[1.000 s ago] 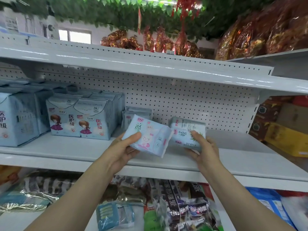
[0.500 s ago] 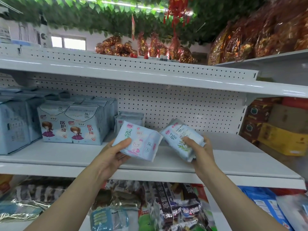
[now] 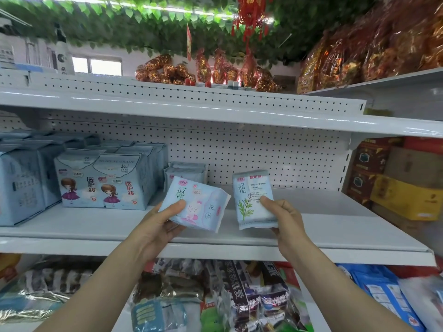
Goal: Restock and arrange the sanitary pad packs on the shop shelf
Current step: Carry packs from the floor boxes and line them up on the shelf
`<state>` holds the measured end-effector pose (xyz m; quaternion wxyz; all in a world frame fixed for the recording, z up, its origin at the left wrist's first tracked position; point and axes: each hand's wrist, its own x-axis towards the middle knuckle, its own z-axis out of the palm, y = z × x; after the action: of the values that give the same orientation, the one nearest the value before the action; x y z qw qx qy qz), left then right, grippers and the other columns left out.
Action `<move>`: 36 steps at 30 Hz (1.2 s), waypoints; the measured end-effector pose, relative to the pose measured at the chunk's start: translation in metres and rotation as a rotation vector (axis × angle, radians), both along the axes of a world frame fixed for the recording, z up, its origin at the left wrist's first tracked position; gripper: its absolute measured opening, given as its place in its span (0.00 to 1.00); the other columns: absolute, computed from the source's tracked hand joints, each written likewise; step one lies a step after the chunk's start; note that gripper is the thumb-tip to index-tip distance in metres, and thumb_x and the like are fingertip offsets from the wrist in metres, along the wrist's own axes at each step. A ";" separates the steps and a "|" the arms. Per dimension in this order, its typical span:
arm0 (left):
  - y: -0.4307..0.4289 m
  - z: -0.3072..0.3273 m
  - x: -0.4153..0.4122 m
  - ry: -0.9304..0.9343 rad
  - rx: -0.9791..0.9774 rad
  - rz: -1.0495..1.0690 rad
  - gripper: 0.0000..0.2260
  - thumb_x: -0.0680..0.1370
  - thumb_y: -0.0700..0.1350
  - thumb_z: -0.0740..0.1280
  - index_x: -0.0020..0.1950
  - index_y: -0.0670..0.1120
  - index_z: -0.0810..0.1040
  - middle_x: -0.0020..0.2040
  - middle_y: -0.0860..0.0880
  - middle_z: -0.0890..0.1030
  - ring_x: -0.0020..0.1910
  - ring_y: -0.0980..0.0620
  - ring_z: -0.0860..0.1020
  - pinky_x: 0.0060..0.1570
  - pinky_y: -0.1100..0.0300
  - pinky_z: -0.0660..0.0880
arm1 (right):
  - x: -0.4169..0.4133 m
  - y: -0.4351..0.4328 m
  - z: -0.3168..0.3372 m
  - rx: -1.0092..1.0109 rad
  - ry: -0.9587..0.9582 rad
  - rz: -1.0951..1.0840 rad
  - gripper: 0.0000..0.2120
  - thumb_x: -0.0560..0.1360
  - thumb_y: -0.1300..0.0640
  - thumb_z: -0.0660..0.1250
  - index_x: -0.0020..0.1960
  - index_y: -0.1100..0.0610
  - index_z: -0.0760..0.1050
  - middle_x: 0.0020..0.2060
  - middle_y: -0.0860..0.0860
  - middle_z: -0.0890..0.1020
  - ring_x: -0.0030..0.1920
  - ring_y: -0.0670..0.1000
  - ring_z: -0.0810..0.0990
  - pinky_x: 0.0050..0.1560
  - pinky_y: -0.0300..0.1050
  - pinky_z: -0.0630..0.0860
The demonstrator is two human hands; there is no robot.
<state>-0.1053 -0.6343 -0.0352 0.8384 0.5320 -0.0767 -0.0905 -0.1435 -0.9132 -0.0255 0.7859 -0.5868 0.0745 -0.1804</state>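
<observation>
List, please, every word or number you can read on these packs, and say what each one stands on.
"医护级": cartoon-girl packs on the shelf.
"29": the same packs, near the top.
"240" and "6": rabbit pack in the left hand.
"医护级": leaf pack in the right hand.
Fine print and lower-shelf wrappers: too blurred to read.

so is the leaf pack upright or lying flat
Upright. The right hand holds the leaf pack on end, print right way up; whether its bottom edge touches the shelf, cannot tell.
</observation>
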 end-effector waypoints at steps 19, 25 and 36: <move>0.003 0.000 0.000 0.059 -0.088 0.019 0.27 0.67 0.48 0.78 0.64 0.44 0.78 0.55 0.43 0.85 0.49 0.48 0.85 0.48 0.56 0.83 | 0.008 0.008 -0.002 0.104 0.004 0.163 0.28 0.67 0.65 0.76 0.66 0.59 0.73 0.56 0.57 0.85 0.54 0.59 0.85 0.48 0.58 0.84; 0.004 0.000 0.001 0.080 -0.109 0.027 0.19 0.71 0.45 0.74 0.61 0.45 0.79 0.55 0.43 0.85 0.48 0.49 0.85 0.47 0.56 0.83 | 0.007 0.012 0.003 0.161 0.054 0.279 0.33 0.67 0.64 0.77 0.69 0.60 0.70 0.57 0.61 0.84 0.55 0.64 0.85 0.45 0.61 0.84; 0.002 0.002 -0.001 0.070 -0.104 0.041 0.18 0.71 0.45 0.73 0.60 0.45 0.79 0.53 0.43 0.86 0.46 0.49 0.85 0.52 0.54 0.82 | 0.008 0.027 0.007 -0.031 0.135 0.324 0.14 0.77 0.50 0.68 0.59 0.56 0.80 0.49 0.55 0.86 0.48 0.54 0.84 0.55 0.55 0.79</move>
<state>-0.1061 -0.6320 -0.0329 0.8687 0.4857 -0.0409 -0.0880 -0.1355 -0.8860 -0.0182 0.7888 -0.6139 0.0290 -0.0127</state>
